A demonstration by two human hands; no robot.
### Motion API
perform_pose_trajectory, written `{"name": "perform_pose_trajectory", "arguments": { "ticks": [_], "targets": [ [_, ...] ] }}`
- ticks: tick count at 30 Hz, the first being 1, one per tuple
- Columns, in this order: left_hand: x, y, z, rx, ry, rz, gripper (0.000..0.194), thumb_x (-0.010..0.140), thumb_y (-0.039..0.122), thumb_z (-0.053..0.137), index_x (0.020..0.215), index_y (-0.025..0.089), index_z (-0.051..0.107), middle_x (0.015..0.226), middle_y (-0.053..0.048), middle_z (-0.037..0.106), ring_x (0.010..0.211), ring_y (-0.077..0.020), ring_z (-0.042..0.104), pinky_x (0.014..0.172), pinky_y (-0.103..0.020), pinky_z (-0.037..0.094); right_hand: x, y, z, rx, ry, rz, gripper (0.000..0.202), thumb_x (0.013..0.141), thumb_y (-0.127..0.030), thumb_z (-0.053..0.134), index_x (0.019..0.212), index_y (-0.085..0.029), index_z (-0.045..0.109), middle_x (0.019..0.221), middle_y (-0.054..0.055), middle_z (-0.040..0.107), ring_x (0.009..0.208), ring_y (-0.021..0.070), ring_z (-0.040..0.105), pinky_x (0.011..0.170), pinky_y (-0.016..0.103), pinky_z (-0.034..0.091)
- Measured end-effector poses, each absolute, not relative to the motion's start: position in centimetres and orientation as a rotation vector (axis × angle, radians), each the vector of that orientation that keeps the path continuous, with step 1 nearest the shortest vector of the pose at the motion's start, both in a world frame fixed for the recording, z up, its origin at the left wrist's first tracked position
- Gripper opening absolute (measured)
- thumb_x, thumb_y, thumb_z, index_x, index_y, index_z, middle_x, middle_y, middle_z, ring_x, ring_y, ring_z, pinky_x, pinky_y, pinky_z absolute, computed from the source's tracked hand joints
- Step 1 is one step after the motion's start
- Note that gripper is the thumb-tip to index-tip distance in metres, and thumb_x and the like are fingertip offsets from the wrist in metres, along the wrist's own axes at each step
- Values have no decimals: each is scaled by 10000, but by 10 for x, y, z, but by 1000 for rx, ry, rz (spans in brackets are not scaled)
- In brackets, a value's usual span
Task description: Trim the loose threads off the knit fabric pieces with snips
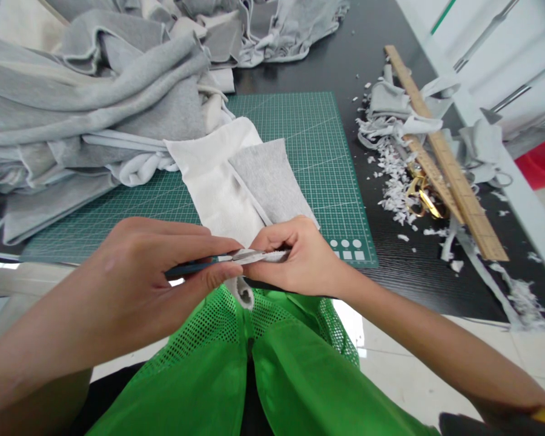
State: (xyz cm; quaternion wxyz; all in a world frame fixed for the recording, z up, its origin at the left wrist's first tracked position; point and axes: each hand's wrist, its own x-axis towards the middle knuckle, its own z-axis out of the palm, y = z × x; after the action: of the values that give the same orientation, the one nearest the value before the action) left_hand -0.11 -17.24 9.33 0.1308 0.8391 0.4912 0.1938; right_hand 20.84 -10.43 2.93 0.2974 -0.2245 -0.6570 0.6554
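My left hand (163,266) is closed around what look like thread snips (193,267), with a dark handle and a short metal blade pointing right. The blade tip meets the folded edge of a fabric piece (218,175), white on one face and grey on the other. My right hand (300,257) pinches that edge close to the blade, thumb and fingers pressed together. Beyond my hands the fabric lies spread on a green cutting mat (309,121). A rolled end (241,293) of it hangs below my fingers.
A heap of grey fabric (149,91) covers the left and back of the dark table (372,36). At the right lie wooden rulers (449,163), gold-handled scissors (420,197), fabric scraps (386,100) and white lint (395,175). A red container (542,163) stands beyond the table edge.
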Motion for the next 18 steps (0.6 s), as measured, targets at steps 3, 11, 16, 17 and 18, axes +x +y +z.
{"name": "perform_pose_trajectory", "arguments": {
  "ticks": [3, 11, 16, 17, 18],
  "targets": [
    [0, -173, 93, 2427, 1450, 582, 134, 962, 367, 651, 1073, 344, 722, 878, 50, 782, 691, -135, 731, 482, -234, 441, 208, -104, 30, -598, -1719, 1769, 90, 719, -125, 782, 663, -108, 714, 561, -37, 605, 522, 49, 493, 441, 140, 338],
    [-5, -173, 91, 2382, 1461, 568, 179, 953, 386, 656, 1111, 351, 733, 876, 59, 783, 656, -111, 714, 449, -200, 430, 208, -104, 31, -623, -1731, 1778, 103, 723, -150, 786, 660, -112, 714, 561, -34, 610, 525, 54, 497, 447, 150, 342],
    [-5, -172, 91, 2407, 1428, 535, 207, 946, 390, 666, 1144, 342, 708, 888, 62, 779, 654, -108, 706, 508, -207, 461, 208, -104, 31, -601, -1740, 1763, 137, 729, -164, 778, 643, -112, 684, 555, -41, 578, 529, 51, 476, 446, 149, 330],
    [-5, -173, 91, 2410, 1428, 535, 216, 941, 391, 674, 1148, 342, 708, 886, 61, 778, 653, -110, 705, 509, -210, 459, 208, -104, 31, -603, -1748, 1758, 149, 733, -176, 774, 639, -113, 677, 553, -41, 572, 532, 52, 476, 446, 149, 331],
    [-3, -173, 92, 2410, 1436, 537, 222, 935, 394, 681, 1149, 342, 710, 876, 59, 776, 643, -110, 699, 504, -216, 453, 208, -104, 31, -606, -1756, 1756, 161, 738, -186, 770, 635, -115, 669, 549, -43, 563, 533, 54, 475, 447, 150, 332]
  ]
}}
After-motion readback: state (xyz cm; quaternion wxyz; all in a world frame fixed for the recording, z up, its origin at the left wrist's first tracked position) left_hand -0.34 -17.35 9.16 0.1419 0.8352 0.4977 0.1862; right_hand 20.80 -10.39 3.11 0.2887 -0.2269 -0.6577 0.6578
